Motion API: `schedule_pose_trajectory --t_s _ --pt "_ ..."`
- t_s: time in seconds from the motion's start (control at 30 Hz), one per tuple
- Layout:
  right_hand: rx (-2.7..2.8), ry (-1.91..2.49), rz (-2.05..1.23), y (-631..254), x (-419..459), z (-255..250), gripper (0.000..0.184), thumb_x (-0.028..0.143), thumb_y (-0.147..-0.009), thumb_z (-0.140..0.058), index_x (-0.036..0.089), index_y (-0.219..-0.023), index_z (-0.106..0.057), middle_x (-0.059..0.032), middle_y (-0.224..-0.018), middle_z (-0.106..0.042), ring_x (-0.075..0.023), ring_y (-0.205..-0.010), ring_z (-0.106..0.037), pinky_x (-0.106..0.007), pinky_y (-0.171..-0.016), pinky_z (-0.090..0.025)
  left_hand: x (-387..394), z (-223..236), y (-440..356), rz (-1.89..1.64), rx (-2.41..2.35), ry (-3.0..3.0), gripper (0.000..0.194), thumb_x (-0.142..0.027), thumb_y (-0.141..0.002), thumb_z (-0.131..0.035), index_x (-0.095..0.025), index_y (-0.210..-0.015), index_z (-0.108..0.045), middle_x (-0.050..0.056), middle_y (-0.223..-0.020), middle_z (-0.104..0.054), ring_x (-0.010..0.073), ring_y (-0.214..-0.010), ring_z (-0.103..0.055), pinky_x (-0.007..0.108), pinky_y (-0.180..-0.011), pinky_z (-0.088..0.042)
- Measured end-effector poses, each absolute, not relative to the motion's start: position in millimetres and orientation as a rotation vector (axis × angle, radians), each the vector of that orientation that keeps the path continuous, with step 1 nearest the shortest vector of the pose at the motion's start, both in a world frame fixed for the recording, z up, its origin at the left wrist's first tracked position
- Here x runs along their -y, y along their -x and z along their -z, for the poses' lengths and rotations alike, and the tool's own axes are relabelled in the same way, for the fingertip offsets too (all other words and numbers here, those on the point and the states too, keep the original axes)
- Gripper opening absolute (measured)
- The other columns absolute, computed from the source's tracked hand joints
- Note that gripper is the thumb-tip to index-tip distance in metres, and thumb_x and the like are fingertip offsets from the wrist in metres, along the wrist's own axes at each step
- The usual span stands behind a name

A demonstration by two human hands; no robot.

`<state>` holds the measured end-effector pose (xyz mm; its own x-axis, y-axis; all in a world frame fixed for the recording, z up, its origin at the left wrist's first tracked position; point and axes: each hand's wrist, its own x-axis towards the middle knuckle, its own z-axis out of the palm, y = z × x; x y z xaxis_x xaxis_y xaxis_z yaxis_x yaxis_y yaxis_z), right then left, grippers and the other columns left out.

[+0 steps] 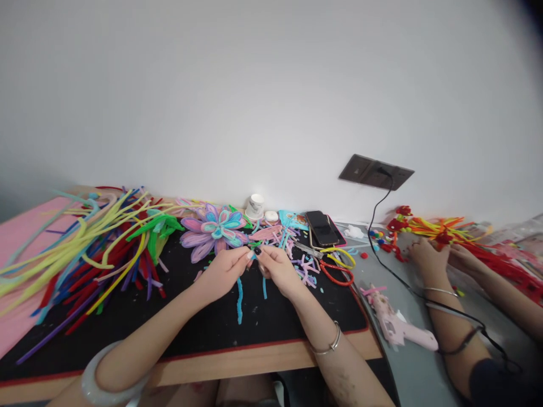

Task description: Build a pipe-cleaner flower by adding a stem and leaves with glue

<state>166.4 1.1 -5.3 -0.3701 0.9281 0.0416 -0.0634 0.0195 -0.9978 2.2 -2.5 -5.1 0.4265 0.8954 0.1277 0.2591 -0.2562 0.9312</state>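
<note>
My left hand [224, 268] and my right hand [278, 268] meet over a black mat [203, 325], fingertips pinched together on a light blue pipe cleaner [240, 299] that hangs down onto the mat. A second short blue piece [264, 287] lies under my right hand. Just behind my hands sits a pink, purple and blue pipe-cleaner flower [214, 229]. A pale bangle is on my left wrist, a thin metal one on my right.
A big pile of coloured pipe cleaners [85, 243] covers the left. Cut scraps [303, 265], scissors with red handles [335, 271], phones [322, 228] and a small cup [255, 206] lie behind. At right, another person's hands [441, 257] work red stems; a pink glue gun [399, 325] is corded to the wall socket [375, 171].
</note>
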Motion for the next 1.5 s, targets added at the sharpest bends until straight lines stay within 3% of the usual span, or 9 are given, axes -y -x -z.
schedule_pose_trajectory --t_s 0.13,0.23,0.4,0.63,0.8,0.97,1.13,1.3,1.5 --pt "1.839 0.946 -1.051 -173 2 -2 0.026 0.039 -0.086 -0.056 0.019 -0.072 -0.049 0.0061 -0.06 -0.036 -0.009 -0.053 -0.031 -0.023 -0.051 -0.025 3 0 1 -0.698 -0.787 -1.177 0.037 -0.056 -0.083 -0.05 -0.022 -0.072 -0.038 -0.013 -0.047 -0.021 0.0049 -0.038 -0.008 0.018 -0.037 -0.01" --pt "2.009 0.906 -0.839 -176 3 -5 0.014 0.033 -0.087 -0.056 0.02 -0.083 -0.052 0.005 -0.065 -0.04 -0.0102 -0.056 -0.035 -0.023 -0.054 -0.028 4 -5 7 -0.576 -0.703 -0.998 0.04 -0.055 -0.075 -0.062 -0.022 -0.074 -0.04 -0.014 -0.045 -0.02 0.0032 -0.038 -0.005 0.016 -0.035 -0.007" --pt "2.13 0.819 -0.625 -177 4 -4 0.023 0.027 -0.092 -0.047 0.019 -0.071 -0.051 0.0017 -0.066 -0.046 -0.0121 -0.061 -0.043 -0.024 -0.06 -0.032 4 -7 8 -0.492 -0.709 -0.962 0.039 -0.051 -0.076 -0.064 -0.021 -0.072 -0.04 -0.015 -0.044 -0.02 0.0025 -0.038 -0.005 0.015 -0.033 -0.005" --pt "1.888 0.957 -0.886 -172 2 2 0.036 0.035 -0.091 -0.047 0.018 -0.06 -0.047 0.0049 -0.056 -0.037 -0.0093 -0.053 -0.035 -0.024 -0.053 -0.026 6 1 -3 -0.672 -0.807 -1.194 0.038 -0.056 -0.082 -0.049 -0.02 -0.072 -0.041 -0.013 -0.047 -0.023 0.0036 -0.037 -0.011 0.017 -0.035 -0.01" --pt "1.49 0.958 -1.334 -165 -2 13 0.044 0.043 -0.082 -0.056 0.019 -0.051 -0.038 0.0078 -0.046 -0.029 -0.0061 -0.043 -0.021 -0.024 -0.045 -0.015 6 4 -5 -0.815 -1.005 -1.798 0.034 -0.04 -0.093 -0.033 -0.019 -0.067 -0.041 -0.007 -0.05 -0.033 0.0081 -0.043 -0.029 0.021 -0.043 -0.023" --pt "0.994 0.853 -1.777 -156 0 14 0.036 0.03 -0.073 -0.061 0.019 -0.049 -0.038 0.0105 -0.04 -0.025 -0.0031 -0.035 -0.015 -0.022 -0.04 -0.008 5 9 -3 -0.781 -1.198 -2.367 0.028 -0.025 -0.094 -0.028 -0.019 -0.074 -0.046 -0.002 -0.058 -0.048 0.0127 -0.052 -0.047 0.025 -0.051 -0.028" --pt "0.832 0.893 -2.041 -156 0 9 0.034 0.022 -0.071 -0.052 0.02 -0.044 -0.031 0.0104 -0.035 -0.022 -0.0034 -0.03 -0.014 -0.021 -0.036 -0.008 6 15 -3 -0.577 -1.29 -2.602 0.019 -0.016 -0.09 -0.032 -0.018 -0.083 -0.05 0.002 -0.062 -0.056 0.0156 -0.053 -0.051 0.026 -0.049 -0.024" --pt "0.849 0.886 -1.977 -157 1 8 0.037 0.029 -0.078 -0.056 0.019 -0.049 -0.035 0.0107 -0.037 -0.025 -0.0027 -0.031 -0.015 -0.019 -0.036 -0.009 2 17 -5 -0.839 -1.172 -2.316 0.022 -0.021 -0.091 -0.034 -0.02 -0.073 -0.046 -0.002 -0.057 -0.046 0.0129 -0.051 -0.043 0.025 -0.05 -0.025" --pt "1.059 0.817 -1.626 -155 3 8 0.032 0.043 -0.082 -0.059 0.018 -0.066 -0.048 0.009 -0.048 -0.036 -0.0035 -0.038 -0.021 -0.02 -0.04 -0.012 -4 15 -7 -1.138 -0.854 -1.259 0.033 -0.048 -0.089 -0.046 -0.02 -0.072 -0.042 -0.009 -0.053 -0.027 0.0058 -0.04 -0.02 0.018 -0.039 -0.016"
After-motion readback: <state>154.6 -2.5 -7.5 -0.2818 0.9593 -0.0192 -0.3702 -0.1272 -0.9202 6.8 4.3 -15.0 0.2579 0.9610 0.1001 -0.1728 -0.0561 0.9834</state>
